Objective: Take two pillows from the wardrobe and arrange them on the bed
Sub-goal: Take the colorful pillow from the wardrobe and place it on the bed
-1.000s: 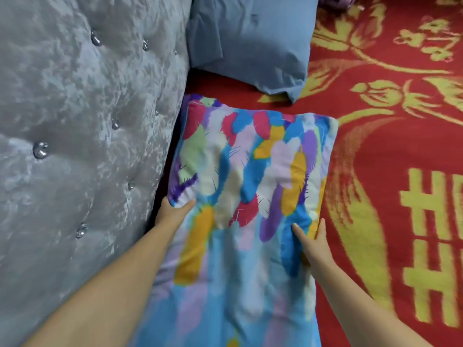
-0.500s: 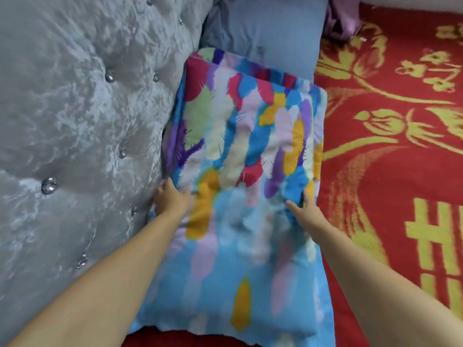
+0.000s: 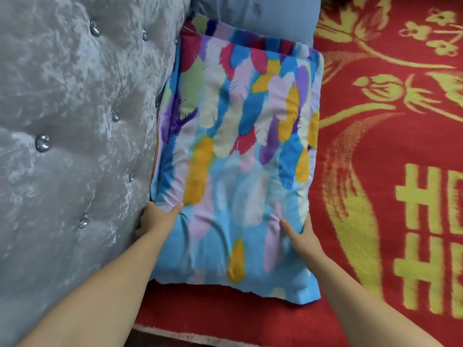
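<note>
Both hands gripped one feather-printed, multicoloured soft pillow (image 3: 238, 159): left hand (image 3: 156, 219) clamped its headboard-side edge, right hand (image 3: 303, 236) its opposite edge. It lay on the red-and-yellow woven blanket (image 3: 388, 171), against the grey tufted velvet headboard (image 3: 75, 121), apparently overlapping a plain blue pillow (image 3: 275, 18) behind.

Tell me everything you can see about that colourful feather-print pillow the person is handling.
The feather-print pillow has a soft, wrinkled cloth cover, light blue with feathers in yellow, pink, purple, red and green. It lies flat on the red and yellow blanket, its long left edge against the grey tufted headboard, its far end overlapping a plain blue pillow. The left hand grips its left edge; the right hand holds its right edge, thumb on top.
</note>
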{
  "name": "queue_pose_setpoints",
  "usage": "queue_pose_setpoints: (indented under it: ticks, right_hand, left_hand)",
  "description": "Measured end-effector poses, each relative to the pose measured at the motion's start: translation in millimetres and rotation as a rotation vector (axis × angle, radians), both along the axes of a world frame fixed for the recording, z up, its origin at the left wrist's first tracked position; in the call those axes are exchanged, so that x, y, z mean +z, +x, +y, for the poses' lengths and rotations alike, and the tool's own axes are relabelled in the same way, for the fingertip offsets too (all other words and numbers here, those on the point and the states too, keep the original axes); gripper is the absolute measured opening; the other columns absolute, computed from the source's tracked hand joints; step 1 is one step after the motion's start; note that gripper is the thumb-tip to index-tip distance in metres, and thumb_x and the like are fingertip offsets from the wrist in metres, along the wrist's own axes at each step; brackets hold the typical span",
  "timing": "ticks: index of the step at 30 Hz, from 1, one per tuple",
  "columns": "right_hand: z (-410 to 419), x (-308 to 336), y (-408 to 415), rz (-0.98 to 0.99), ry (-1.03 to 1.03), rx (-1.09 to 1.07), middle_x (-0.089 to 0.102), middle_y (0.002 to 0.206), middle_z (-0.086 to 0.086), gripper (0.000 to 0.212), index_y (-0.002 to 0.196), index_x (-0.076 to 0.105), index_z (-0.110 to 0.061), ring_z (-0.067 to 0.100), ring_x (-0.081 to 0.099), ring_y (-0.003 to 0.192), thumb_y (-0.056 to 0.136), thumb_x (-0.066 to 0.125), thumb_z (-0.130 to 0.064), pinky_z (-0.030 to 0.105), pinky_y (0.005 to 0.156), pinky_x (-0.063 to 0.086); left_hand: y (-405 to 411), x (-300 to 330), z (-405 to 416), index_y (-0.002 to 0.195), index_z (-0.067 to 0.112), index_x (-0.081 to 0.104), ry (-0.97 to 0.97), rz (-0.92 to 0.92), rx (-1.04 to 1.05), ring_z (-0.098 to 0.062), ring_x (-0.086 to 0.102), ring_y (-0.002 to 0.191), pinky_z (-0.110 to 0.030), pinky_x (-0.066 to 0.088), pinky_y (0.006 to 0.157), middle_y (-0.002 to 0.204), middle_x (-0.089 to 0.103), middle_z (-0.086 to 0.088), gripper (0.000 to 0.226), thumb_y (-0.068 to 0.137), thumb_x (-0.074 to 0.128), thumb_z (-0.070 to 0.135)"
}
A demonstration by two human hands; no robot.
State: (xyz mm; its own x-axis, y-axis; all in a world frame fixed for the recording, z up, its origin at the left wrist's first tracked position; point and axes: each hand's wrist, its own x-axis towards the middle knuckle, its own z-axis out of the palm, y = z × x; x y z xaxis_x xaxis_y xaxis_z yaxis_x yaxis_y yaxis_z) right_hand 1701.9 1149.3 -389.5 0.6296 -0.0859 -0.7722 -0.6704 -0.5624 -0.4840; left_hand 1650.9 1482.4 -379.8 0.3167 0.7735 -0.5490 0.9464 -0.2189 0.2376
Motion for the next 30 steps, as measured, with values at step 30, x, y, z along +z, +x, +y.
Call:
queue_pose_setpoints:
  ticks: [30]
  right_hand:
    - [16.1,309.7,92.1,-0.927,-0.648,0.846,0.021,0.159,0.005,0.057,0.151,0.021,-0.025,0.025,0.021,0.146,0.099,0.042,-0.036,0.047,0.114,0.024]
  left_hand:
    - [113.2,295.6,-113.9,0.135,0.019,0.043,0.552,-0.438,-1.034,-0.024,0.042,0.128,-0.042,0.03,0.108,0.137,0.048,-0.004,0.048,0.093,0.045,0.042]
